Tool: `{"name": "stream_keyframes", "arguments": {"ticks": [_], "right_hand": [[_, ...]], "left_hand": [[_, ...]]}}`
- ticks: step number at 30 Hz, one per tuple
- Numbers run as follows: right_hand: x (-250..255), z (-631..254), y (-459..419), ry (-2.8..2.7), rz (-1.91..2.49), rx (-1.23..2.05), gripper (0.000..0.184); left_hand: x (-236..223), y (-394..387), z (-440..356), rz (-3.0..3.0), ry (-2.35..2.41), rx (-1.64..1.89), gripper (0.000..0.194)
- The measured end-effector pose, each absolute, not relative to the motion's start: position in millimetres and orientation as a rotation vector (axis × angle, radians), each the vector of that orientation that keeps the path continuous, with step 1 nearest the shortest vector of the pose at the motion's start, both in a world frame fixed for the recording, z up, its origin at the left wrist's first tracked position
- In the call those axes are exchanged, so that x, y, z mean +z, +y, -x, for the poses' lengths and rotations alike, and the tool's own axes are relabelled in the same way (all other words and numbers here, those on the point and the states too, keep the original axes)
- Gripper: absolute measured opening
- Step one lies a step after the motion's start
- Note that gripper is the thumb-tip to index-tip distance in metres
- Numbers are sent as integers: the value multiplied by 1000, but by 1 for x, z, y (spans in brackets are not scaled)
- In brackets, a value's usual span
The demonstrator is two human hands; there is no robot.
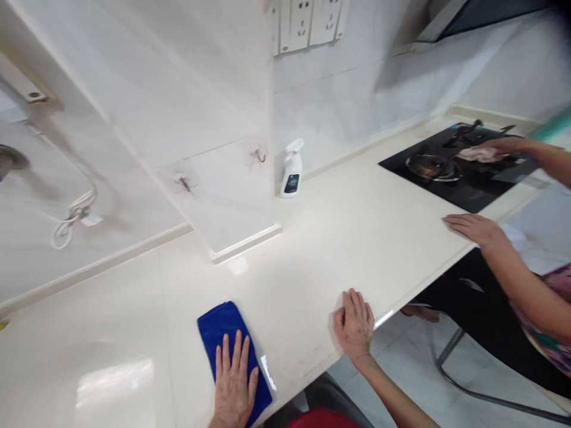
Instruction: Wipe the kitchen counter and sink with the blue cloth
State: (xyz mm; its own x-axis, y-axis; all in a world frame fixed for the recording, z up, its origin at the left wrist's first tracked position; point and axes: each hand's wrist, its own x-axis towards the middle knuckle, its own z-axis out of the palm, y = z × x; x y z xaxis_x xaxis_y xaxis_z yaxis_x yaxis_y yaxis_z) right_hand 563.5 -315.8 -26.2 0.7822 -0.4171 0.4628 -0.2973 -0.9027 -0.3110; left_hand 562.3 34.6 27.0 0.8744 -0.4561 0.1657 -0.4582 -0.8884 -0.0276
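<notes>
lying open, the left grip (232, 386) is pinning a folded, rectangular blue cloth (214, 327); the right grip (354, 330), also open, is likely bracing on the glossy cream tabletop (334, 238).

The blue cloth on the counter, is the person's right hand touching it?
Apart. The head view shows bare counter between the right hand, near the front edge, and the blue cloth, which lies under the left hand.
</notes>
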Motion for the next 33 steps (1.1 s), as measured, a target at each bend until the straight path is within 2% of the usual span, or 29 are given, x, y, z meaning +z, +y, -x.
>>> {"name": "stream_keyframes", "arguments": {"ticks": [5,10,15,20,23,26,30,33], "right_hand": [[-20,-566,-315,515,2600,-804,45],[-16,-565,-319,541,2164,-843,39],[-2,-569,-332,604,1672,-661,37],[8,-585,-341,561,1661,-637,42],[13,-599,-341,540,1742,-653,43],[21,-618,-343,380,2030,-715,47],[21,-652,-353,21,2577,-573,64],[5,-683,-361,-91,2744,-492,74]], "left_hand": [[29,-73,-608,-2870,-995,179,68],[31,-159,-643,-2667,-1198,-26,66],[30,-217,-678,-2521,-1295,-155,64],[30,-249,-701,-2453,-1254,-194,57],[26,-244,-702,-2350,-1075,-192,56],[20,-211,-700,-2246,-792,-147,56],[17,-112,-697,-2339,-650,-12,54],[20,-8,-684,-2518,-498,172,53]]}}
